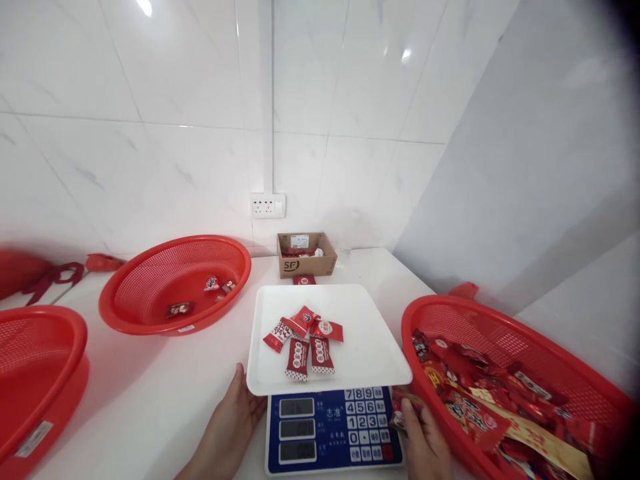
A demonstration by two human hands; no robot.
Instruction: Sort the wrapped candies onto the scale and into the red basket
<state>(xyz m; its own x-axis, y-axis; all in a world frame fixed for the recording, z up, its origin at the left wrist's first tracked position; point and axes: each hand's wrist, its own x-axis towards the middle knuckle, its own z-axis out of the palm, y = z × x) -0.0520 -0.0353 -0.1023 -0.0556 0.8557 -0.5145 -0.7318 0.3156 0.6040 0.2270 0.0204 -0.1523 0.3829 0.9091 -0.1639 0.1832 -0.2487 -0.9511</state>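
A white tray (365, 333) tops the blue digital scale (330, 427), with several small red and white wrapped candies (297, 357) lying on it in a loose cluster. My left hand (230, 420) is at the left side of the scale, thumb raised by the tray's corner and fingers apart from it. Those fingers are partly hidden under the tray. On the right, my right hand (425, 433) pinches a dark red wrapped candy (399, 408) beside the scale's keypad. Part of that candy is covered by my fingers and the tray.
A red basket (500, 310) full of red snack packets stands close on the right. Another red basket (175, 243) at back left holds a few packets; a third (75, 333) is at the left edge. Behind the tray sits a small cardboard box (320, 268) against the wall.
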